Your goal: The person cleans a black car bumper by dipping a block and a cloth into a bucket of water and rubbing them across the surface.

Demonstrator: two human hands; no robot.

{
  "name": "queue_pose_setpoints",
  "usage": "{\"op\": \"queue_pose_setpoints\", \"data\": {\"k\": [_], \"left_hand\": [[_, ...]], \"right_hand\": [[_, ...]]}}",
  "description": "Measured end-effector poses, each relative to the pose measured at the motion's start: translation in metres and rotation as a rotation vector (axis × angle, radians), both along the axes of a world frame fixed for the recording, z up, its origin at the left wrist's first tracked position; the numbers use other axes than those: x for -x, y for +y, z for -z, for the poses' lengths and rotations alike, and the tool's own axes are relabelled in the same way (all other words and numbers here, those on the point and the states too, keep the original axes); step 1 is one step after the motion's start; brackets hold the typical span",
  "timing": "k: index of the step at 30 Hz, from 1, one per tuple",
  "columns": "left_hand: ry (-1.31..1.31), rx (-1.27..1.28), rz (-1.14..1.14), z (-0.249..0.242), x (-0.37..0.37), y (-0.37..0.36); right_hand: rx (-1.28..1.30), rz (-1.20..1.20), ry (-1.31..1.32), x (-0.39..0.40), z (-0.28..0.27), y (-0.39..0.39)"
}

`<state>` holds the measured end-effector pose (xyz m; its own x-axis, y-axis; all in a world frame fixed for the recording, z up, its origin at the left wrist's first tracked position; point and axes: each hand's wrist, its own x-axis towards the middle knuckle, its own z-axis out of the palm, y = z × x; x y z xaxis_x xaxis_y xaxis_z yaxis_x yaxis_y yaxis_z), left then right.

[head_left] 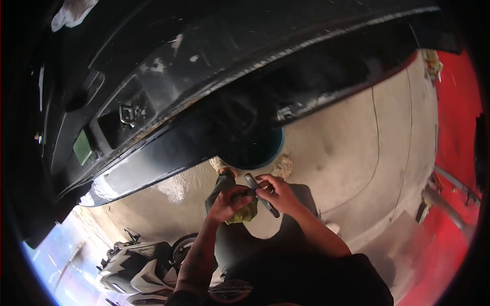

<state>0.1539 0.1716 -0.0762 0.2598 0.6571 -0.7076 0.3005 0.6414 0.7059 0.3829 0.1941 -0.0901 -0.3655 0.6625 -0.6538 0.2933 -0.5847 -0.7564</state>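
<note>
Above my lap, my right hand (pixel 274 194) pinches a long dark grey piece (pixel 270 206) with rounded ends, shaped like a car door handle. It lies at a slant between my two hands. My left hand (pixel 229 202) is closed, its fingertips right beside the middle of the piece. A crumpled yellow-green cloth (pixel 244 213) hangs out under those fingers, partly hidden by them. Just beyond my hands, between my feet, stands a dark bucket (pixel 275 155) with a teal rim.
A black vehicle panel (pixel 168 163) stretches across in front of me, overhanging the bucket. On it are a metal latch (pixel 127 115) and a green block (pixel 82 148). A motorcycle (pixel 148 268) stands at lower left. Cables (pixel 378 132) run over the concrete floor (pixel 347 153) toward a red surface (pixel 457 122).
</note>
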Motion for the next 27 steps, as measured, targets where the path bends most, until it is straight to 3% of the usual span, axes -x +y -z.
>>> {"op": "queue_pose_setpoints", "data": {"k": [2, 3, 6, 7, 9, 11, 14, 18, 22, 27], "left_hand": [[-0.002, -0.081, 0.012, 0.042, 0.003, 0.011], [0.018, -0.139, 0.010, 0.064, 0.002, 0.020], [0.077, 0.041, 0.038, 0.126, 0.002, 0.055], [0.085, 0.016, 0.076, 0.123, -0.001, 0.073], [0.127, -0.095, 0.165, 0.205, 0.000, 0.073], [0.202, -0.244, 0.257, 0.250, -0.002, 0.083], [0.323, -0.379, 0.429, 0.287, -0.007, 0.109], [0.433, -0.462, 0.447, 0.371, -0.011, 0.119], [0.522, -0.432, 0.547, 0.418, -0.024, 0.104], [0.551, -0.399, 0.667, 0.442, -0.047, 0.055]], "right_hand": [[-0.164, -0.019, -0.150, 0.000, 0.054, 0.010], [-0.363, -0.007, -0.214, -0.002, 0.084, 0.017], [-0.371, 0.068, -0.267, -0.001, 0.143, 0.057], [-0.527, 0.019, -0.268, -0.003, 0.163, 0.068], [-0.782, -0.121, -0.313, -0.007, 0.199, 0.086], [-0.983, -0.244, -0.391, -0.013, 0.224, 0.099], [-1.128, -0.248, -0.486, -0.020, 0.248, 0.104], [-1.188, -0.311, -0.420, -0.026, 0.245, 0.094], [-1.196, -0.234, -0.396, -0.024, 0.247, 0.088], [-1.121, -0.209, -0.429, -0.023, 0.257, 0.092]]}}
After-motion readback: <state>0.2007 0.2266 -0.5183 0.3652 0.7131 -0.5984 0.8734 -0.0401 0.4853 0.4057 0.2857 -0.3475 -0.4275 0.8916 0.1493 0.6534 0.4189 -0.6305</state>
